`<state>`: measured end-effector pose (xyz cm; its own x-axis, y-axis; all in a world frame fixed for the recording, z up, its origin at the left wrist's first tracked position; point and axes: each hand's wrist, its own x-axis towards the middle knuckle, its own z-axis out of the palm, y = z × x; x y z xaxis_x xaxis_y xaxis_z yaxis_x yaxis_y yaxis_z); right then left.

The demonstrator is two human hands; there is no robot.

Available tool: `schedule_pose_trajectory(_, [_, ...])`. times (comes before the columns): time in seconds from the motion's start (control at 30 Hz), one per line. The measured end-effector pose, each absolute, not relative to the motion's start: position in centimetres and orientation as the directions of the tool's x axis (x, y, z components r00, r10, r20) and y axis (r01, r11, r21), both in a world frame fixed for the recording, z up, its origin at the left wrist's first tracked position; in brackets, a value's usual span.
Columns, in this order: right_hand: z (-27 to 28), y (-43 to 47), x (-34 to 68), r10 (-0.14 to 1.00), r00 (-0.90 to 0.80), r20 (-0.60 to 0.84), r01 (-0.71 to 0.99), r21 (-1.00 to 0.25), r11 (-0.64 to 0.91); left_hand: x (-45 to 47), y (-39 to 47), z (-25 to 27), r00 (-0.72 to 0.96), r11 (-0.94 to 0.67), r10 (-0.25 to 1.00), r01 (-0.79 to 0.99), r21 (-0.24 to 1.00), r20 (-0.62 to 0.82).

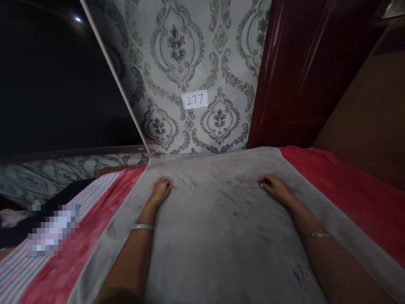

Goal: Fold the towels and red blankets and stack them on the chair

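Grey blanket (202, 249), step apparently straightening; left hand (162, 189), right hand (276, 187): fingers curled narrow, grip unclear. Next move calls for even tension.

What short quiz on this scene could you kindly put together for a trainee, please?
1. Multiple choice: which number is handwritten on the white label on the patterned wall?
a) 217
b) 277
c) 772

2. True or false: the left hand and the right hand are clasped together over the grey cloth.

3. Open question: what colour is the fabric that shows along both sides of that cloth?

Key: 1. b. 2. False; the hands are well apart, each at the cloth. 3. Red.
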<state>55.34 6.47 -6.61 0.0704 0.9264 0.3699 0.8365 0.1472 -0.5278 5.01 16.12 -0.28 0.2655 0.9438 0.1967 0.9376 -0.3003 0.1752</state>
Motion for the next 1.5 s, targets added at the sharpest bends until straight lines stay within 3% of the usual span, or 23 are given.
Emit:
schedule_pose_trajectory(0.13, [-6.0, 6.4, 55.2, 0.922, 0.077, 0.380, 0.841, -0.522, 0.144, 4.3, 16.1, 0.1, 0.271, -0.313, 0.937, 0.932, 0.185, 0.222])
schedule_pose_trajectory(0.3, [-5.7, 5.7, 56.5, 0.865, 0.267, 0.424, 0.843, -0.538, 0.004, 1.1, 16.6, 0.0, 0.039, -0.071, 0.966, 0.990, 0.119, 0.257])
schedule_pose_trajectory(0.5, [-5.5, 4.8, 59.7, 0.843, 0.367, 0.394, 0.841, -0.528, -0.120, -0.2, 17.6, -0.2, 0.210, -0.249, 0.943, 0.959, 0.132, 0.258])
schedule_pose_trajectory(0.67, [-5.9, 4.2, 60.6, 0.832, 0.402, 0.381, 0.854, -0.485, -0.190, 0.9, 17.9, 0.1, 0.159, -0.175, 0.973, 0.981, 0.083, 0.167])
schedule_pose_trajectory(0.77, [-5.7, 4.2, 59.8, 0.834, 0.395, 0.385, 0.867, -0.457, -0.200, 1.2, 18.0, 0.0, 0.164, -0.186, 0.963, 0.979, 0.086, 0.213])
schedule_pose_trajectory(0.93, [-4.8, 4.4, 57.5, 0.898, 0.197, 0.394, 0.903, -0.429, -0.010, 1.4, 17.5, 0.2, 0.134, -0.206, 0.911, 0.967, 0.149, 0.390])
schedule_pose_trajectory(1.1, [-5.3, 5.1, 55.1, 0.916, -0.055, 0.398, 0.877, -0.420, 0.235, 2.6, 15.7, 1.7, 0.116, -0.247, 0.905, 0.926, 0.284, 0.409])
schedule_pose_trajectory(1.27, [-6.0, 5.7, 53.2, 0.922, -0.132, 0.365, 0.861, -0.419, 0.289, 3.2, 14.4, 2.7, 0.051, -0.247, 0.888, 0.891, 0.380, 0.458])
schedule_pose_trajectory(1.5, [-5.4, 5.7, 49.0, 0.883, -0.242, 0.402, 0.830, -0.385, 0.403, 2.9, 13.2, 3.8, 0.057, -0.333, 0.818, 0.859, 0.389, 0.573])
